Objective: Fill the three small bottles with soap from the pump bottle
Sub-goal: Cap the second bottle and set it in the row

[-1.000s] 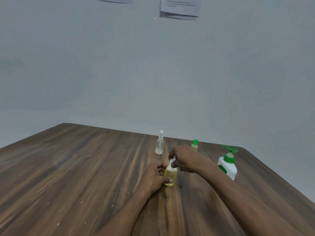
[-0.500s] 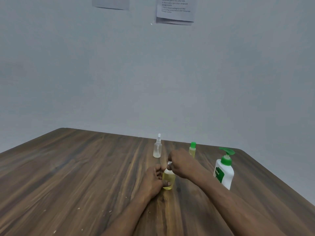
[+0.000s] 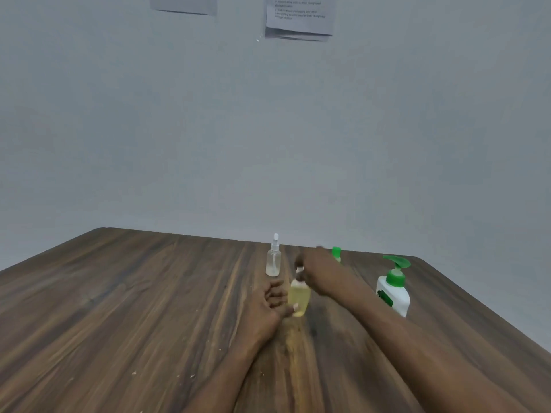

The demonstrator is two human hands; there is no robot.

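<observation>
one yellow bottle (image 3: 298, 297) still in left hand (image 3: 268, 305), right hand (image 3: 316, 268) atop

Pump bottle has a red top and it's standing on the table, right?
No. The pump bottle has a green top, not red, as the head view shows. It does stand on the table.

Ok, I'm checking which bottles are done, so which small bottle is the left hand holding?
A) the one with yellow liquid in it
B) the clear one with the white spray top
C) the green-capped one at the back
A: the left hand grips the bottle of yellow liquid, while the clear spray bottle and the green-capped bottle stand farther back, out of its grip.
</observation>
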